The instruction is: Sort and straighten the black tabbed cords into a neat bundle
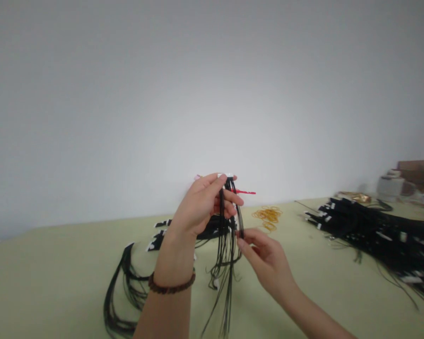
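Note:
A bundle of thin black wires [223, 254] hangs from a white connector [226, 175], held up above the table. My left hand [209, 200] pinches that connector between thumb and fingers, and the wires drop past its fingertips. Lower down, my right hand [263, 256] pinches a few strands on the bundle's right side with thumb and forefinger. The loose wire ends spread downward in front of the table. Part of the bundle is hidden behind my left fingers.
Yellow rubber bands [268, 215] lie in a pile behind my right hand. A large heap of black wire harnesses [381, 235] covers the right side. Another looped harness [109, 301] lies at left. A red strip [247, 192] shows behind the wires; cardboard boxes [415, 176] stand far right.

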`<act>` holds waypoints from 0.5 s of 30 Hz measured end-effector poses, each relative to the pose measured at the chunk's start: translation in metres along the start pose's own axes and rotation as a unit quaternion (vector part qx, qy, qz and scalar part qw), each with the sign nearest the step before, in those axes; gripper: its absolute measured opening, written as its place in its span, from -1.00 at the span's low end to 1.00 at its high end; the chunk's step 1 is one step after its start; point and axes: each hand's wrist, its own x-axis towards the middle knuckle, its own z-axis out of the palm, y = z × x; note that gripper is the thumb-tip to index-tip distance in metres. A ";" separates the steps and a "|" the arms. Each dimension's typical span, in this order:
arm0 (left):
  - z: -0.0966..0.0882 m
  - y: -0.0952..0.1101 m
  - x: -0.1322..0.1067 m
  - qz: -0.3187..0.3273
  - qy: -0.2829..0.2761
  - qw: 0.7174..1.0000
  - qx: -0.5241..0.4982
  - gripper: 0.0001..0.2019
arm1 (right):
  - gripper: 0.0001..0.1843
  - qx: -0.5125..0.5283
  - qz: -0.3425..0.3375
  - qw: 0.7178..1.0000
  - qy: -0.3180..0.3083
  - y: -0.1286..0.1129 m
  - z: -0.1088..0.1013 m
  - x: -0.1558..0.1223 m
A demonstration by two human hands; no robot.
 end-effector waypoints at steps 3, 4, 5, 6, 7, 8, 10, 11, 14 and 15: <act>-0.002 0.001 -0.002 0.006 0.008 1.000 0.011 -0.74 | -0.83 -0.007 -0.004 1.000 -0.003 -0.018 -0.007 0.020; -0.003 0.002 -0.003 0.010 0.014 1.000 0.015 -0.74 | -0.84 -0.004 0.005 1.000 -0.012 -0.024 -0.008 0.026; -0.003 0.003 -0.003 0.016 0.025 0.999 0.021 -0.75 | -0.84 0.007 0.015 1.000 -0.021 -0.030 -0.009 0.030; -0.004 0.003 -0.002 0.024 0.040 0.998 0.029 -0.75 | -0.84 0.025 0.027 0.999 -0.028 -0.035 -0.009 0.032; -0.005 0.004 -0.002 0.031 0.059 0.997 0.039 -0.77 | -0.83 0.050 0.040 0.997 -0.037 -0.040 -0.009 0.034; -0.007 0.004 -0.001 0.037 0.077 0.995 0.051 -0.78 | -0.83 0.083 0.056 0.994 -0.049 -0.044 -0.009 0.035; -0.011 0.004 0.000 0.044 0.108 0.991 0.071 -0.79 | -0.89 0.147 0.095 0.981 -0.084 -0.052 -0.008 0.036; -0.014 0.004 0.001 0.048 0.120 0.989 0.076 -0.80 | -0.93 0.167 0.112 0.973 -0.112 -0.054 -0.008 0.036; -0.023 -0.001 0.005 0.081 0.164 0.979 0.089 -0.80 | -0.76 0.171 0.154 0.947 -0.226 -0.056 -0.009 0.038; -0.027 -0.003 0.007 0.094 0.177 0.975 0.094 -0.79 | -0.72 0.162 0.165 0.936 -0.267 -0.053 -0.010 0.040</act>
